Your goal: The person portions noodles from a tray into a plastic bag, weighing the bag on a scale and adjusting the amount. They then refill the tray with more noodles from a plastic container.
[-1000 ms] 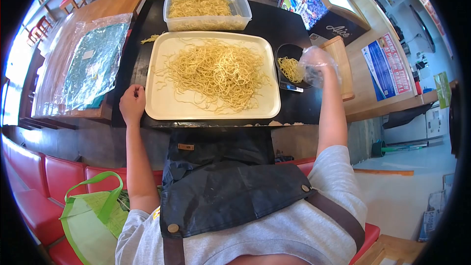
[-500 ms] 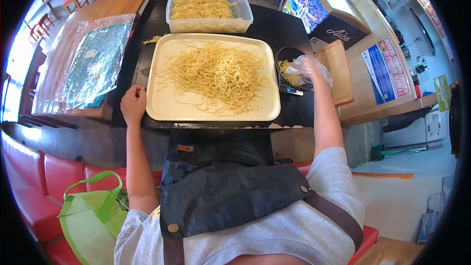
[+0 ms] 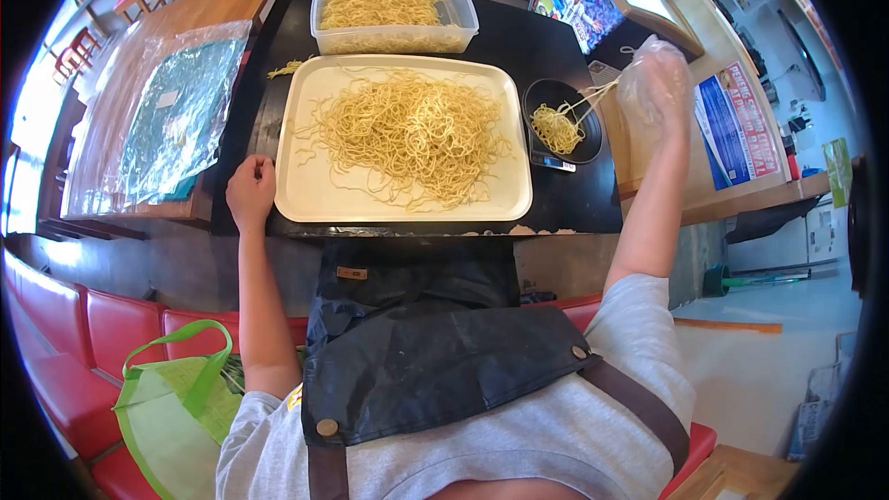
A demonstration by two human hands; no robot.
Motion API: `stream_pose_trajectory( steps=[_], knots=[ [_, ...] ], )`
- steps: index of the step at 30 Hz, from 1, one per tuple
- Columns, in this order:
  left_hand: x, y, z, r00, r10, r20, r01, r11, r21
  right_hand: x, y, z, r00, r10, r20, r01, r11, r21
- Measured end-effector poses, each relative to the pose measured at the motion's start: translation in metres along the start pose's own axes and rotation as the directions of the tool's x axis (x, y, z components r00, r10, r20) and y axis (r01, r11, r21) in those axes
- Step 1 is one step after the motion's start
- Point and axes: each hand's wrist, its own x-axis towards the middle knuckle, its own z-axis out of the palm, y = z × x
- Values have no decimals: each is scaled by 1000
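Note:
My right hand, in a clear plastic glove, is raised at the right with its fingers closed on a few noodles. Those strands trail down to a small nest of yellow noodles in a black bowl. The bowl sits on a scale, of which only the front edge shows. Bare and loosely curled, my left hand rests by the left edge of a cream tray. A large heap of noodles is spread on that tray.
Behind the tray stands a clear plastic tub of noodles. Some stray noodles lie on the black table. Plastic packaging covers a wooden table at left. A wooden board and a screen are at right.
My right hand has lifted out of the bowl, up and to the right, drawing noodle strands with it. The bowl's noodles now show. My left hand stays by the tray.

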Motion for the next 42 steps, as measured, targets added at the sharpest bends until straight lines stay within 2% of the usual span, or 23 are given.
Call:
stream_pose_trajectory(
  steps=[2,3,5,6,7,9,10,12,13,15,16,18,19,21,25,28,30,31,33,34,36,37,42],
  knots=[
    [0,0,0,1000,6,0,-6,1000,-1,-2,-18,-27,990,-117,-85,107,988,-113],
    [0,-1,0,1000,14,1,-14,1000,4,-2,-24,-36,990,-114,-86,104,988,-113],
    [0,-1,0,1000,21,1,-21,1000,9,-5,-40,-50,982,-19,-188,14,999,-32],
    [0,0,0,1000,15,-1,-15,1000,3,-10,-53,-52,939,-4,-345,-8,999,-34],
    [-1,0,0,1000,8,-2,-8,1000,-4,-3,-47,-51,938,-4,-345,-8,999,-34],
    [-1,2,-1,1000,1,3,-1,1000,-3,19,-30,-50,898,20,-439,104,961,256],
    [-1,2,-1,1000,-6,8,6,1000,-1,18,-35,-54,898,22,-440,102,962,255],
    [-1,1,0,1000,-2,8,2,1000,4,18,-52,-65,974,-18,-226,20,1000,8],
    [0,0,0,1000,-1,5,1,1000,8,17,-48,-61,974,-16,-226,19,1000,8],
    [-1,4,-2,1000,-11,5,11,1000,0,14,-37,-45,976,-183,-116,171,980,-106],
    [-2,5,-3,1000,-25,6,25,1000,-7,10,-36,-41,976,-186,-115,174,979,-106],
    [-1,2,-1,1000,-12,-2,12,1000,-15,-1,-35,-33,1000,13,2,-13,990,137],
    [-1,2,-1,1000,6,-9,-6,1000,-23,0,-32,-27,1000,10,4,-11,990,137],
    [-1,1,-1,1000,2,-8,-2,1000,-15,4,-19,-20,978,146,149,-204,823,530],
    [0,1,0,1000,-15,9,15,1000,-7,15,-6,-20,977,94,193,-170,888,427],
    [0,-1,1,1000,5,-8,-6,1000,-11,13,-15,-23,967,173,188,-243,848,471],
    [-1,0,0,1000,4,-7,-4,1000,-8,21,-7,-21,992,-43,122,-35,817,575],
    [0,2,0,1000,4,-4,-4,1000,-6,22,-12,-23,992,-39,121,-38,817,576],
    [0,1,0,1000,1,1,-1,1000,-14,24,-31,-32,981,-188,-36,144,600,787],
    [0,0,0,1000,-6,5,6,1000,-22,30,-32,-33,982,-183,-35,140,599,788],
    [-1,-1,1,1000,-6,6,6,1000,-13,42,-34,-30,982,33,-188,179,176,968],
    [0,-1,1,1000,-8,5,8,1000,-6,44,-39,-29,976,62,-207,200,104,974],
    [0,1,-1,1000,-3,11,3,1000,-2,12,-82,-9,981,-157,-111,136,166,977]
  ],
)
